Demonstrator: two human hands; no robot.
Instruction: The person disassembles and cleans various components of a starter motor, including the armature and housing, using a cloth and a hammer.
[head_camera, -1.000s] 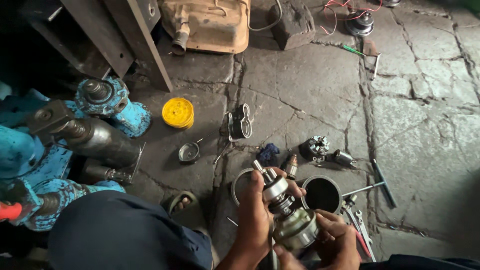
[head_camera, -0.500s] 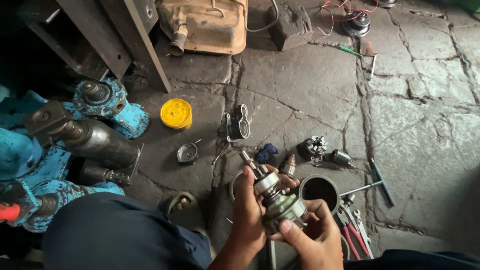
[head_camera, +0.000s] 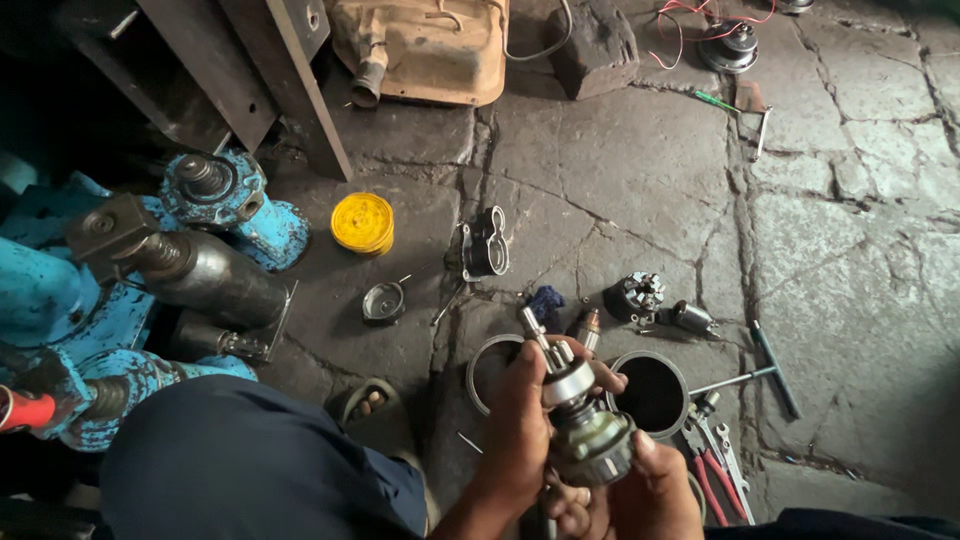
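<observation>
I hold a greasy motor armature (head_camera: 578, 415) upright over the stone floor: a steel shaft on top, a shiny collar, a dull wound body below. My left hand (head_camera: 520, 425) wraps the shaft and collar from the left. My right hand (head_camera: 655, 490) cups the wound body from below right. Just behind them lie a dark round housing (head_camera: 648, 393) and a thin metal ring (head_camera: 480, 365).
Scattered small parts lie on the cracked floor (head_camera: 850, 230): a yellow round tin (head_camera: 363, 222), a metal bracket (head_camera: 485, 245), a small cap (head_camera: 382, 302), a T-handle wrench (head_camera: 760, 370), red-handled pliers (head_camera: 712, 475). Blue machinery (head_camera: 120, 290) stands at left. My knee (head_camera: 240, 470) fills the bottom left.
The armature and both hands have shifted slightly left and lower in view, then steadied; the view has drifted a little. The grip looks the same.
</observation>
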